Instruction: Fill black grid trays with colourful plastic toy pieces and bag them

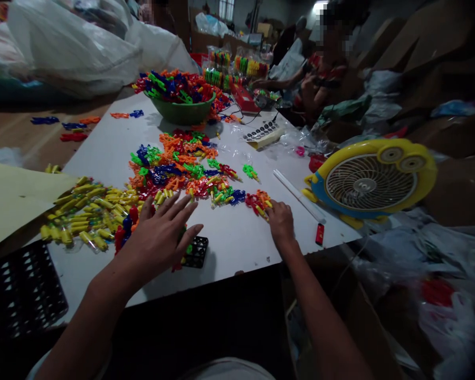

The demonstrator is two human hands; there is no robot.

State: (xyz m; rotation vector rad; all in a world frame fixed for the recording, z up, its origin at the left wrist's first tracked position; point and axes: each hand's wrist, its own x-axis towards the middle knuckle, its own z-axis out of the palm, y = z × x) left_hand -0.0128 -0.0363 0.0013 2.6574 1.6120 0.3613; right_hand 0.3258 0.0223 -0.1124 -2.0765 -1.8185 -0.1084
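Head view: left hand [162, 235] spread flat, fingers splayed and open, hovering palm-down over a small black grid tray [196, 252] near the front of the white table [237, 243]. Right hand [280, 221] lowered on the table, fingertips pinched onto a small cluster of red and orange plastic pieces [259, 201]. Broad scatter of multicoloured plastic pieces [182, 169] just beyond both hands. Heap of yellow tubes [89, 211] to the left, touching that scatter. Green bowl [182, 112] heaped with the same pieces farther back. Yellow fan [370, 179] at the right edge, red lighter [319, 234] beside it. Another person seated at the far end.
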